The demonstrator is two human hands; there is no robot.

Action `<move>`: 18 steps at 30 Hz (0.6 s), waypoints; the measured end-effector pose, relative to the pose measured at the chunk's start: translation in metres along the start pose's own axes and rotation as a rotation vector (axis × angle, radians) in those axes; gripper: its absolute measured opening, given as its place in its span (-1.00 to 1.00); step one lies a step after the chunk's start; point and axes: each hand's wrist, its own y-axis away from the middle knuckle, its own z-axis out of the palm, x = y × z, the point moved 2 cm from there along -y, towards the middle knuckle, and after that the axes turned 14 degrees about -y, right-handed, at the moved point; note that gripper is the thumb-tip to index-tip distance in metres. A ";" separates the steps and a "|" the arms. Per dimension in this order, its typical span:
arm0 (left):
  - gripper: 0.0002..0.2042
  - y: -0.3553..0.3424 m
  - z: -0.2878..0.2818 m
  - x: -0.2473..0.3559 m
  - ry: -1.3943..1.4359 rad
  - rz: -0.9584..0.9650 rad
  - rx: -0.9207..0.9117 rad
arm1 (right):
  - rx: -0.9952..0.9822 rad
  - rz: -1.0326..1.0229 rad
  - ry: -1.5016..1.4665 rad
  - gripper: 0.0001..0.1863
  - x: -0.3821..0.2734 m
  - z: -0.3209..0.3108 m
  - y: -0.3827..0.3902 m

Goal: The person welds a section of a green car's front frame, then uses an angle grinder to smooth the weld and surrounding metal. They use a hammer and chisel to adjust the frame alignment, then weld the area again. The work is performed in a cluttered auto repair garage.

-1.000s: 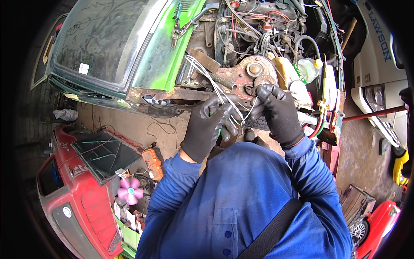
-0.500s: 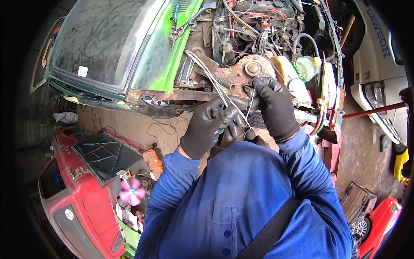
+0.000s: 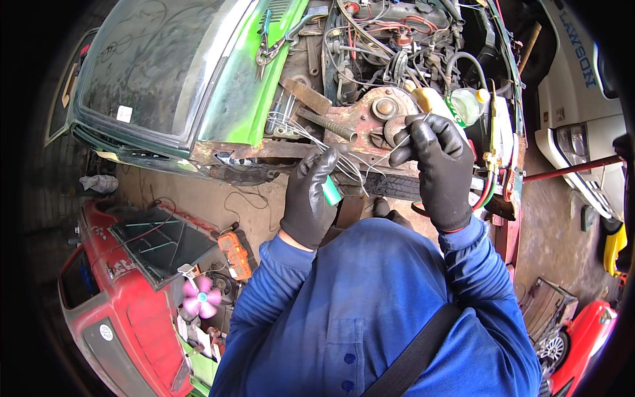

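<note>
My left hand (image 3: 311,198), in a black coated glove, is closed around a loose bundle of thin whitish wires (image 3: 357,175). A small green cylindrical thing (image 3: 331,190) also sticks out of its grip; its kind does not show. The wires fan out on both sides of the fist, over the edge of the engine bay. My right hand (image 3: 440,165), gloved alike and held higher to the right, pinches one thin wire (image 3: 399,145) between thumb and fingers. Beyond the hands lies a rusty reddish metal housing (image 3: 370,112) with a round hub.
Snips (image 3: 264,53) lie on the green panel (image 3: 241,86). A flat metal bar (image 3: 305,96) and a ribbed hose (image 3: 327,124) rest beside the housing. A clear bottle (image 3: 468,106) stands right of it. Below are a tyre (image 3: 393,186), an orange case (image 3: 235,255) and a red vehicle (image 3: 132,284).
My hands have moved apart, the right one outward. The wires have swung lower and spread out. The green thing now shows plainly in my left hand.
</note>
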 end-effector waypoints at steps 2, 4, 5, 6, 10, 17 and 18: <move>-0.61 0.007 0.001 0.000 -0.171 -0.070 -0.030 | 0.020 0.018 0.029 -0.70 -0.006 0.000 0.001; -0.55 0.016 0.001 0.003 -0.345 -0.058 -0.051 | 0.015 0.042 -0.017 -0.67 -0.011 -0.004 -0.002; -0.58 0.020 0.000 0.006 -0.488 0.001 0.046 | 0.009 0.060 -0.040 -0.67 -0.013 -0.006 -0.003; -0.61 0.023 0.000 0.011 -0.597 0.118 0.136 | 0.013 0.075 -0.061 -0.67 -0.015 -0.009 -0.004; -0.53 0.030 0.008 0.036 -1.064 0.725 0.168 | -0.006 0.137 -0.183 -0.68 -0.017 -0.015 -0.005; -0.28 0.032 0.038 0.034 -0.789 0.376 -0.348 | -0.006 0.142 -0.187 -0.70 -0.010 -0.010 0.000; -0.28 0.032 0.039 0.032 -0.780 0.319 -0.354 | -0.003 0.139 -0.161 -0.69 -0.010 -0.011 0.001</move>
